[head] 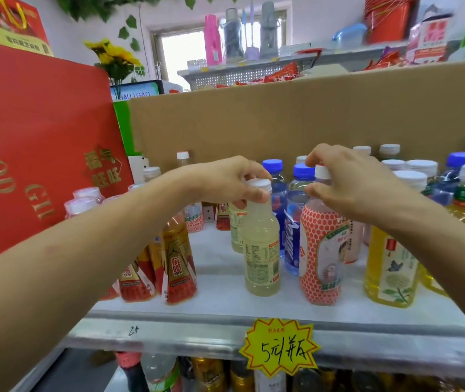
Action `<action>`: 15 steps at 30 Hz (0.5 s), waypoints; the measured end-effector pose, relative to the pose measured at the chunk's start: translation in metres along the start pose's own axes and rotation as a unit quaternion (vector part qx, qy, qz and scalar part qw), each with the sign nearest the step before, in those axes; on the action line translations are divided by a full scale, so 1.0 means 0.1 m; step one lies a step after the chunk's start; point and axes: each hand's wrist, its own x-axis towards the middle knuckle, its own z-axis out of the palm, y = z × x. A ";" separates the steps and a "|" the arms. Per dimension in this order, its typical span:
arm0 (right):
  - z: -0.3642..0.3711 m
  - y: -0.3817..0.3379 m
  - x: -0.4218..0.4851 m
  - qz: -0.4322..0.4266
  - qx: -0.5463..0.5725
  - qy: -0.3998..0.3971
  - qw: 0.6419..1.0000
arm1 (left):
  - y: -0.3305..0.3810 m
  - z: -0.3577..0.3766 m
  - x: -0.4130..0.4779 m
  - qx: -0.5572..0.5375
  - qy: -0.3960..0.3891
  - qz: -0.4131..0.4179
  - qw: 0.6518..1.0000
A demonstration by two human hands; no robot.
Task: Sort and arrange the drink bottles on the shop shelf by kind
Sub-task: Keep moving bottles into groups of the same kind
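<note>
My left hand [227, 181] grips the white cap and neck of a pale cloudy bottle [261, 250] standing near the front of the white shelf [217, 304]. My right hand [350, 185] pinches the white cap of an orange-patterned bottle [320, 258] just to its right. Behind these two stand blue-capped bottles [292, 236]. Red and gold energy-drink bottles [176, 261] crowd the left side under my left forearm. Yellow tea bottles [389, 270] stand on the right, below my right forearm. A second pale bottle [236, 230] stands behind the first.
A cardboard wall [282, 123] backs the shelf. A big red gift box [36, 154] leans on the left. White-capped bottles [421, 168] fill the back right. A yellow price tag [279, 348] hangs on the shelf's front rail, with more bottles [211, 374] on the shelf below.
</note>
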 end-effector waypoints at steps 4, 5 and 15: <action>0.02 -0.11 0.03 -0.049 -0.037 0.008 0.998 | -0.08 -0.20 -0.04 -0.016 0.021 0.003 1.000; 0.01 -0.12 0.06 -0.053 -0.043 0.000 0.998 | -0.12 -0.29 -0.06 -0.020 0.045 -0.004 0.999; 0.04 -0.36 0.45 -0.150 -0.073 -0.148 0.975 | -0.95 -0.79 0.28 0.046 0.172 -0.144 0.973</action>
